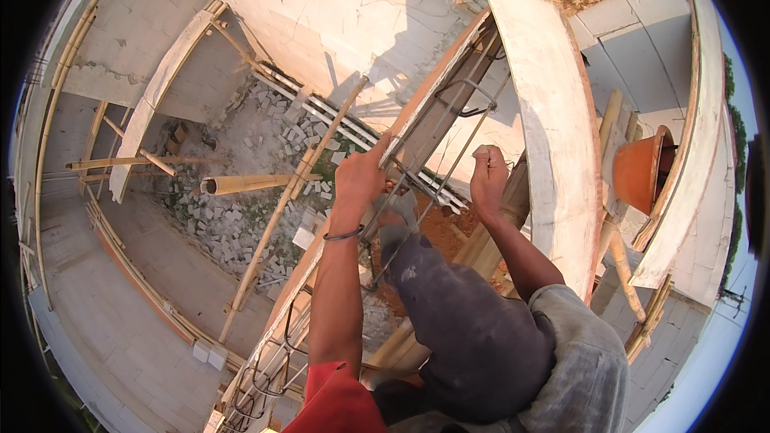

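Note:
My left hand (361, 180), with a dark band at the wrist, is closed over the top edge of a long, narrow formwork board (437, 87). Its index finger points along the edge, and some fingers are hidden. Inside the formwork lies a rebar cage (465, 82) of long steel bars with bent stirrups, running beside that hand. Raised near the cage, at the inner side of a wide pale board (553, 112), my right hand (489, 180) makes a fist with the thumb on top. Whatever it may hold is hidden. Between my arms shows my bent leg in dark trousers (457, 313).
Far below, broken block rubble (233, 228) covers the ground. A bamboo pole (250, 183) juts out at the left, and white pipes (321, 112) run along the wall's foot. An orange bucket (634, 172) stands at the right. Block walls (112, 289) rise around.

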Demonstrator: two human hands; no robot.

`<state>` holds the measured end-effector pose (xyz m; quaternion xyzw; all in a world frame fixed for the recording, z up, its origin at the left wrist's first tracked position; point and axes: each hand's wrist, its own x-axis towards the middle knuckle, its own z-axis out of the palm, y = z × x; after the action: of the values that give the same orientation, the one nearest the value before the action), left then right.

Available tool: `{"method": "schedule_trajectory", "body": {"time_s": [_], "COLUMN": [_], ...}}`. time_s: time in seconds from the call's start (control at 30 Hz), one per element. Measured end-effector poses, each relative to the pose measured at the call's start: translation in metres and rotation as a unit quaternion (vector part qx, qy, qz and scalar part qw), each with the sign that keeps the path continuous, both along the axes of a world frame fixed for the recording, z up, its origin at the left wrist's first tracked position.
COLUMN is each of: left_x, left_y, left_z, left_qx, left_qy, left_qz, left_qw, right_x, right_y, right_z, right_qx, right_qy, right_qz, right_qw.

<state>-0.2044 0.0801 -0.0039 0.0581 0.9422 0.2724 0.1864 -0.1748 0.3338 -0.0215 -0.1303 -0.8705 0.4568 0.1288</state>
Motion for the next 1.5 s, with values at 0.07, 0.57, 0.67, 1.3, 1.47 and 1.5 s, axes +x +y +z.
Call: {"method": "schedule_trajectory", "body": {"time_s": [0.07, 0.57, 0.67, 1.3, 1.47, 1.5], "left_x": [0.001, 0.01, 0.013, 0.018, 0.021, 0.022], "left_y": [0.001, 0.015, 0.017, 0.026, 0.025, 0.025], "left_z": [0.0, 0.002, -0.001, -0.006, -0.007, -0.008], "left_qx": [-0.002, -0.023, -0.032, -0.034, -0.021, -0.022], "left_qy": [0.007, 0.014, 0.019, 0.011, 0.053, 0.058], "left_qz": [-0.001, -0.002, 0.003, 0.055, 0.073, 0.073], "left_qw": [1.0, 1.0, 0.999, 0.998, 0.996, 0.995], "right_x": [-0.004, -0.003, -0.001, -0.012, -0.009, -0.007], "right_y": [0.013, 0.032, 0.025, 0.002, 0.02, 0.022], "right_z": [-0.031, -0.125, -0.178, -0.228, -0.14, -0.119], "right_qx": [-0.125, -0.326, -0.328, 0.016, 0.364, 0.396], "right_qy": [-0.106, -0.378, -0.377, -0.275, -0.469, -0.465], "right_qz": [-0.073, -0.099, -0.066, 0.207, 0.446, 0.489], "right_qw": [0.984, 0.861, 0.864, 0.939, 0.67, 0.623]}}
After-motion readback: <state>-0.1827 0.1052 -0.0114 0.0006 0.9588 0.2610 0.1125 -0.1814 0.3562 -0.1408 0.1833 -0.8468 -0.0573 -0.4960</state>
